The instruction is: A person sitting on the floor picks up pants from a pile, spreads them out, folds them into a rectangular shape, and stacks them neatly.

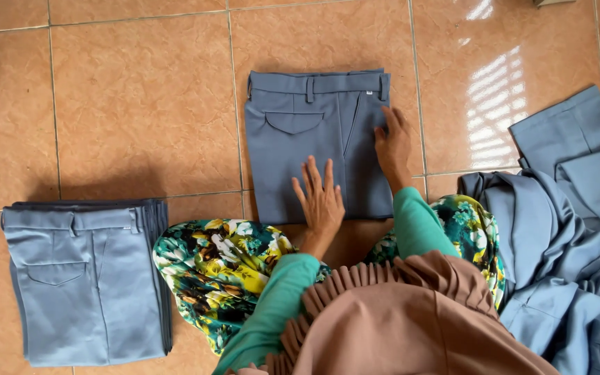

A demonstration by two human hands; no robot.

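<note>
A: In the head view, where do the folded trousers (307,149) lie from the hands?

B: They lie flat on the tiled floor (140,104), straight ahead of the person and a little far of the knees. The waistband is at the far edge, the folded end at the near edge, so the long axis runs near to far.

A: And the hands themselves?

B: Both rest on top of the cloth. The left hand (319,198) lies palm down on the near middle of the bundle, its fingers (310,173) spread flat and pointing far. The right hand (393,146) sits farther away, along the right edge, fingers laid out over the fabric beside the fly seam. Neither hand is clenched and neither grasps anything; both are released and pressing flat.

A: Which hand is nearer the waistband?

B: The right one, by a clear margin. The left is closer to the near folded edge.

A: What else is around?

B: A stack of folded trousers (85,285) of the same grey-blue sits at the near left, well apart from the hands, waistband also at the far side. At the right lies a loose heap of unfolded trousers (571,243) in the same cloth, touching the person's floral skirt (223,267). The green sleeves (418,222) and a brown pleated headscarf hem (397,305) fill the near middle of the view.

A: Any other view?

B: No, only this one.
</note>
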